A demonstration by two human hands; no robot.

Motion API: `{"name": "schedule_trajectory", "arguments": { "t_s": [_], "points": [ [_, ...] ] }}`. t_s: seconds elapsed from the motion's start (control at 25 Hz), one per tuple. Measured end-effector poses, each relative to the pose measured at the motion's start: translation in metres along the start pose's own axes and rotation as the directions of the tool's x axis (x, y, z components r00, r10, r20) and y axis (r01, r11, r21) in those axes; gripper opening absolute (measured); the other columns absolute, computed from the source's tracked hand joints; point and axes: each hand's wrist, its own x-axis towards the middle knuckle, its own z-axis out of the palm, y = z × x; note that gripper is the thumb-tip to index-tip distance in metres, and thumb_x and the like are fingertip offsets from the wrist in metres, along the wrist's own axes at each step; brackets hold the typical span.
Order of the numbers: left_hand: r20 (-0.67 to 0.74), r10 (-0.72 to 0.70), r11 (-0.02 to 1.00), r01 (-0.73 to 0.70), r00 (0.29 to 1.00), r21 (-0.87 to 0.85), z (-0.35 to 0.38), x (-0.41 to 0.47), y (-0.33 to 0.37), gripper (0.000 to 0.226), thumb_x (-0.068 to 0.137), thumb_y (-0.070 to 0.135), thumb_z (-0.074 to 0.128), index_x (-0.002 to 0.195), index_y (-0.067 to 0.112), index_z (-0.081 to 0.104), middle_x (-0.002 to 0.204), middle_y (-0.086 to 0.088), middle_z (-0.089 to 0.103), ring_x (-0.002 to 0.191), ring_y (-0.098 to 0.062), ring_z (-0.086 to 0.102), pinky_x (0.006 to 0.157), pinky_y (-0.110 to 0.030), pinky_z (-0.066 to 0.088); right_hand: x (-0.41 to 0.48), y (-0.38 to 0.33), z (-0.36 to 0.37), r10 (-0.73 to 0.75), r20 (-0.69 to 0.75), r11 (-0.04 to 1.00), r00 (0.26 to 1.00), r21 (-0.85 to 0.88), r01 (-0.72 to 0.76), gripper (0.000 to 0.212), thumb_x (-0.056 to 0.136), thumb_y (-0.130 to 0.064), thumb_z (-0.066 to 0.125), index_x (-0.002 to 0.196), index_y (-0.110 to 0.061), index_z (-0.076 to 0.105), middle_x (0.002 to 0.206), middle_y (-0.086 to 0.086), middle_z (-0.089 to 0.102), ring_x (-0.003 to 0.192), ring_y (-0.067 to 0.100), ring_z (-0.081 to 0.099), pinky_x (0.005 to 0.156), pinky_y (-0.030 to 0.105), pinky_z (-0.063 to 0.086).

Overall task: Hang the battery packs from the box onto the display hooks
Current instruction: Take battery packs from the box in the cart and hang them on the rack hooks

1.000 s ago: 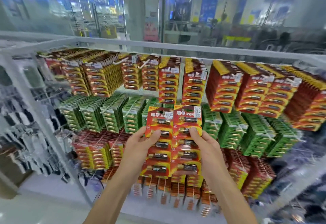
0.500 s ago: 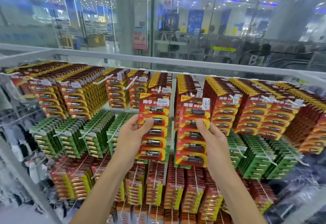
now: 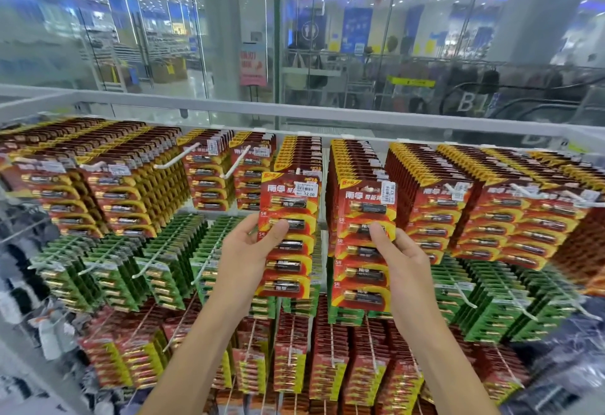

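Two red battery packs are held up in front of the top row of the rack, one in each hand. The left hand (image 3: pixel 247 251) grips the left pack (image 3: pixel 289 251) by its left edge. Its fingers (image 3: pixel 275 228) are closed on the card, thumb across the front and the rest hidden behind. The right hand (image 3: pixel 404 267) holds the right pack (image 3: pixel 363 270) the same way from the other side, thumb pressed on the second battery down. Both packs stand with their long axis running 12 to 6 o'clock, hang-hole end on top. From each hand, the top of its card lies at about 12 o'clock, well above the grip.

I'd judge the next move depends on the line from each hang-hole to the hook tip behind it. The left pack sits right in front of a red stack (image 3: pixel 299 153) at its 12 o'clock. The right pack sits in front of the taller stack (image 3: pixel 355 166) beside that one. The held cards cover the hook tips of both stacks, so I can't tell whether either hole is threaded yet. Bare white hooks (image 3: pixel 175 160) stick out at 10 o'clock from the left hand, which is the nearer hand to them. Green packs (image 3: pixel 170 264) fill the row below. The box isn't in sight.
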Motion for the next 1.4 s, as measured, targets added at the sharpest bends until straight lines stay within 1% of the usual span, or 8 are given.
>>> {"name": "schedule_trajectory", "arguments": {
  "t_s": [0.2, 0.52, 0.8, 0.96, 1.12, 1.28, 1.36, 1.4],
  "points": [
    [0.034, 0.004, 1.0, -0.004, 0.999, 0.007, 0.0, 0.0, -0.002, 0.031, 0.092, 0.029, 0.071, 0.121, 0.018, 0.071, 0.107, -0.008, 0.08, 0.093, -0.032, 0.078, 0.081, -0.051, 0.063, 0.001, 0.004, 0.004, -0.01, 0.005, 1.0, 1.0, 0.005, 0.01, 0.025, 0.096, -0.039, 0.065, 0.113, -0.024, 0.075, 0.104, 0.001, 0.08, 0.093, 0.021, 0.078, 0.083, 0.044, 0.061],
    [0.06, 0.013, 0.999, -0.015, 0.998, 0.04, 0.001, 0.006, -0.004, 0.032, 0.089, 0.03, 0.072, 0.119, 0.019, 0.071, 0.106, -0.005, 0.08, 0.095, -0.028, 0.078, 0.08, -0.048, 0.064, 0.007, 0.01, 0.005, -0.032, -0.017, 0.999, 0.999, 0.017, 0.032, 0.024, 0.098, -0.038, 0.063, 0.116, -0.025, 0.072, 0.1, -0.006, 0.081, 0.089, 0.013, 0.078, 0.078, 0.037, 0.06],
    [0.002, -0.035, 0.998, 0.034, 0.999, 0.057, 0.009, 0.021, -0.011, 0.039, 0.088, 0.042, 0.076, 0.122, 0.024, 0.07, 0.109, 0.001, 0.08, 0.099, -0.025, 0.077, 0.088, -0.053, 0.062, 0.005, -0.005, 0.012, -0.023, -0.007, 1.0, 1.0, 0.013, 0.024, 0.01, 0.103, -0.026, 0.057, 0.097, -0.032, 0.061, 0.059, -0.036, 0.065, 0.054, -0.021, 0.06, 0.043, 0.004, 0.045],
    [-0.051, -0.039, 0.996, 0.043, 0.998, 0.076, 0.016, 0.039, -0.013, 0.029, 0.092, 0.039, 0.073, 0.116, 0.023, 0.073, 0.105, 0.001, 0.08, 0.096, -0.025, 0.078, 0.086, -0.055, 0.062, 0.027, 0.009, 0.003, -0.04, 0.016, 0.999, 0.999, -0.024, 0.04, 0.008, 0.102, -0.03, 0.06, 0.103, -0.029, 0.068, 0.075, -0.029, 0.074, 0.072, -0.01, 0.071, 0.057, 0.009, 0.055],
    [-0.102, -0.028, 0.992, 0.04, 0.994, 0.12, 0.021, 0.052, -0.019, 0.032, 0.09, 0.044, 0.074, 0.116, 0.025, 0.071, 0.105, 0.008, 0.08, 0.099, -0.017, 0.076, 0.091, -0.046, 0.061, 0.035, 0.014, 0.005, -0.038, -0.032, 0.999, 0.999, -0.03, 0.037, 0.03, 0.093, -0.043, 0.068, 0.115, -0.023, 0.075, 0.109, 0.0, 0.079, 0.107, 0.027, 0.074, 0.099, 0.054, 0.056],
    [-0.177, -0.029, 0.99, 0.053, 0.984, 0.132, 0.025, 0.055, -0.029, 0.08, 0.07, 0.067, 0.081, 0.127, 0.014, 0.065, 0.118, 0.001, 0.076, 0.113, -0.019, 0.071, 0.104, -0.047, 0.054, 0.035, 0.02, 0.002, -0.036, -0.056, 0.994, 0.998, -0.101, 0.03, 0.027, 0.093, -0.048, 0.066, 0.11, -0.028, 0.071, 0.112, -0.016, 0.073, 0.11, -0.002, 0.065, 0.107, 0.035, 0.046],
    [-0.2, -0.003, 0.985, 0.038, 0.98, 0.168, 0.024, 0.056, -0.036, 0.066, 0.075, 0.063, 0.078, 0.117, 0.014, 0.067, 0.108, 0.005, 0.077, 0.106, -0.015, 0.071, 0.102, -0.041, 0.054, 0.034, 0.02, 0.001, -0.045, -0.053, 0.992, 0.998, -0.121, 0.039, 0.012, 0.097, -0.044, 0.063, 0.102, -0.033, 0.061, 0.104, -0.029, 0.058, 0.093, -0.021, 0.055, 0.097, 0.019, 0.041],
    [-0.21, 0.008, 0.982, 0.032, 0.978, 0.187, 0.024, 0.055, -0.038, 0.058, 0.078, 0.062, 0.077, 0.11, 0.016, 0.066, 0.099, 0.009, 0.075, 0.098, -0.014, 0.07, 0.096, -0.039, 0.054, 0.035, 0.023, -0.002, -0.047, -0.036, 0.991, 0.998, -0.129, 0.042, 0.022, 0.097, -0.043, 0.062, 0.114, -0.029, 0.063, 0.108, -0.027, 0.055, 0.095, -0.02, 0.054, 0.095, 0.017, 0.04]
  ]
}}
